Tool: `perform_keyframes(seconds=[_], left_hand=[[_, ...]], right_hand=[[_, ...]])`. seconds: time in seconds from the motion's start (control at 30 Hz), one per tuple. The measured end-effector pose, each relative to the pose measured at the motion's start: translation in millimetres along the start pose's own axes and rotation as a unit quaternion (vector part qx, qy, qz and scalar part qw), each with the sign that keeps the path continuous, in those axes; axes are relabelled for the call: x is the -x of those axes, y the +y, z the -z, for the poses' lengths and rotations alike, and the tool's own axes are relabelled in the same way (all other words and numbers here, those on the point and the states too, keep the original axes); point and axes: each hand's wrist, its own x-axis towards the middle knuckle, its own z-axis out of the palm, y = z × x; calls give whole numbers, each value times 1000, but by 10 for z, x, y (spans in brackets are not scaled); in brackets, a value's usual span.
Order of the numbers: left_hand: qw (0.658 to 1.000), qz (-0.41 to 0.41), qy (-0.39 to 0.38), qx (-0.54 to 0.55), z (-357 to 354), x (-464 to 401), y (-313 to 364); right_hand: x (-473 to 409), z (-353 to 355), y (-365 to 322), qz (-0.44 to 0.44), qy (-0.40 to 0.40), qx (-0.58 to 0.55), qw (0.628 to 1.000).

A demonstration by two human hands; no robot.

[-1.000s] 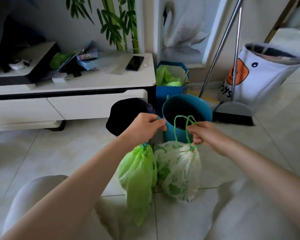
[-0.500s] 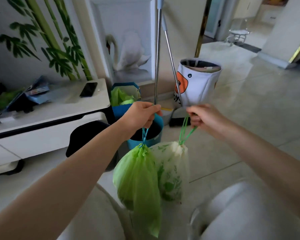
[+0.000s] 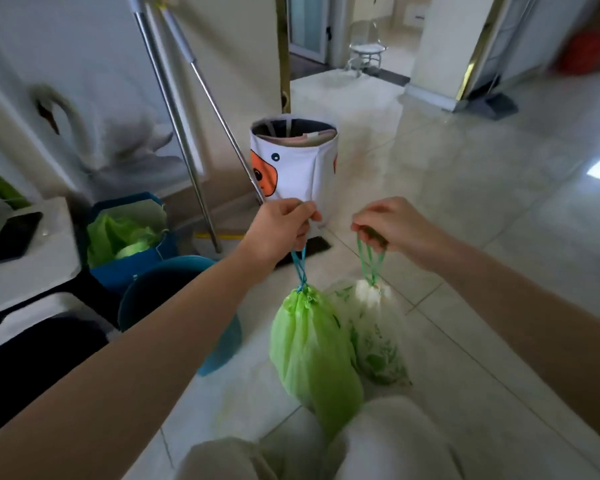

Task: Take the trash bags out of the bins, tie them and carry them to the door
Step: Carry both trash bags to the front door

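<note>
My left hand [image 3: 278,226] grips the blue drawstring of a plain green trash bag [image 3: 312,355], which hangs closed above the floor. My right hand [image 3: 392,226] holds the green drawstring loops of a white bag with a green leaf print [image 3: 374,337], hanging just right of the first and touching it. A round teal bin [image 3: 174,289] stands at lower left with no bag in it. A black bin [image 3: 32,351] sits left of it, partly cut off by my forearm.
A blue box with green bags inside [image 3: 125,237] stands by the wall. Two metal handles [image 3: 174,109] lean there, beside a white fabric bin with an orange face [image 3: 291,164]. A phone [image 3: 13,237] lies on the white cabinet. Tiled floor stretches right toward a doorway [image 3: 309,26].
Both bags have risen off the floor and hang from my hands. The view has swung right and up, from the bins toward the open tiled floor and doorway.
</note>
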Motion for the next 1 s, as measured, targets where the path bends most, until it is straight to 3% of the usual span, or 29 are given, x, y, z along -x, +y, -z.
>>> perform_keyframes(seconds=[0.23, 0.43, 0.7, 1.0], left_hand=[[989, 19, -147, 20, -888, -1230, -135], [983, 31, -181, -31, -1371, -1726, 211], [967, 54, -219, -121, -1768, -1866, 1584], [959, 35, -214, -180, -2198, -1667, 3501]], right_hand=[[-789, 929, 304, -147, 36, 89, 985], [-853, 1566, 96, -239, 69, 110, 962], [-357, 2646, -1089, -262, 144, 39, 954], [568, 3554, -2500, -212, 212, 67, 951]])
